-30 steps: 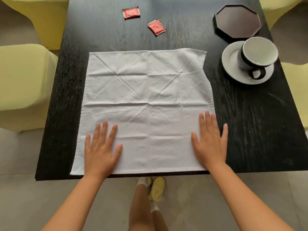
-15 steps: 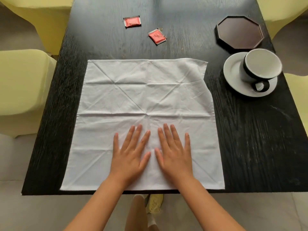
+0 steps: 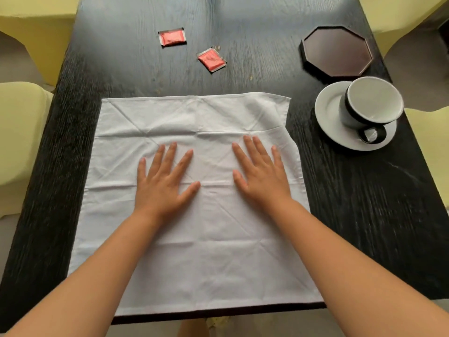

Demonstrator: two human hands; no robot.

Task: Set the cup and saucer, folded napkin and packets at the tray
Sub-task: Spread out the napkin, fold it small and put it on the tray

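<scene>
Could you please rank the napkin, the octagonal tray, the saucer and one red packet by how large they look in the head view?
1. napkin, by far the largest.
2. saucer and octagonal tray: look alike; the saucer lies nearer the camera, so unranked.
3. red packet, smallest.

Black wood-grain tabletop (image 3: 255, 76), pretty scuffed near the right edge. Pale yellow chairs around it: one on the left (image 3: 19, 142), one far left corner (image 3: 41, 27), another on the right (image 3: 432, 152). Light floor (image 3: 14, 239) underneath.
</scene>
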